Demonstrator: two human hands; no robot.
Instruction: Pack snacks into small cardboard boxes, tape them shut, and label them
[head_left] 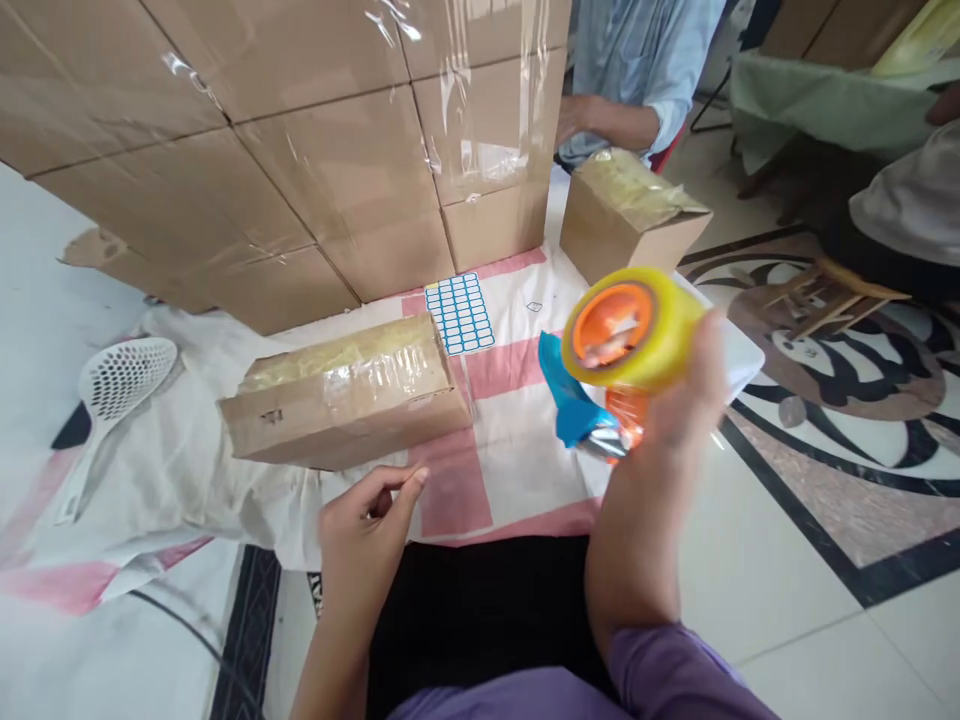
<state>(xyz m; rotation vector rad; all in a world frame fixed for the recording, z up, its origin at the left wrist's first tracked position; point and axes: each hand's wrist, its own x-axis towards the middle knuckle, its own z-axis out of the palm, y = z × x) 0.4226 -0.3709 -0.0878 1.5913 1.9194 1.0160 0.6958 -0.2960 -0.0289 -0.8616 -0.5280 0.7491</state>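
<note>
At the far left of the frame a white slotted scoop (120,385) lies on the pale cloth (187,470), well clear of your work. Just right of it, in the middle left, sits the taped carton (349,395), long side toward you, its top already glossy with tape. Your left hand (364,520) hovers just below it, fingers loosely curled, thumb and forefinger nearly pinched, gripping nothing. Bring that hand onto the box to steady it before you lay tape, I'd judge; otherwise the carton may slide on the cloth.

Above centre lies a sheet of blue-bordered labels (460,312), all blank as far as can be read. A small dark mark on the carton's front is too small to make out.

At the right, your right hand (679,400) is clenched round the tape dispenser (626,335), lifted off the cloth, yellow roll on an orange hub, blue guard below. Keep the blade angled down. Upper right, a second small box (626,215) sits before another person's sleeve (645,60).
</note>
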